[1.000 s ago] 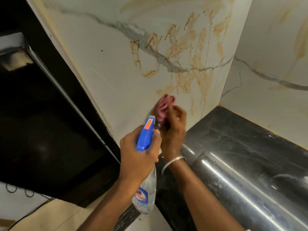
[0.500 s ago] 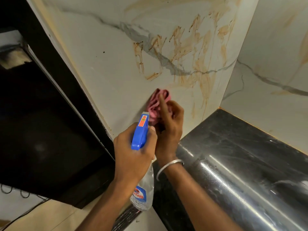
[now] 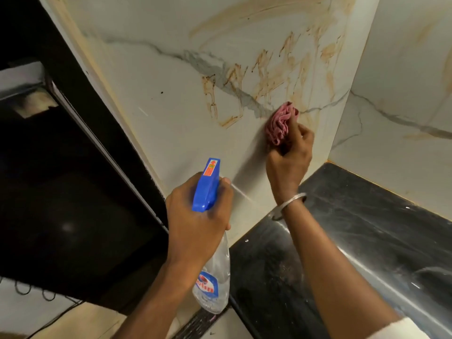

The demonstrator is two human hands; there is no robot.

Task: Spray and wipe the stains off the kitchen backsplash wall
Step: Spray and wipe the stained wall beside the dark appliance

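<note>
I scrubbed the backsplash stains (image 3: 211,96), right hand (image 3: 289,165) clutching pink cloth (image 3: 281,123); below them, left hand (image 3: 195,216) gripped spray bottle (image 3: 207,184), ready.

Both forearms are bare. A thin, plain silver bangle (image 3: 287,203), smooth and shiny, rings the right wrist just below the right hand (image 3: 288,162) and hangs loosely round it. Farther up that arm, at the bottom edge of the view, the hem of a pale cream sleeve (image 3: 401,329) shows. The left hand (image 3: 198,216), wrist and forearm are bare to the frame's edge.
</note>
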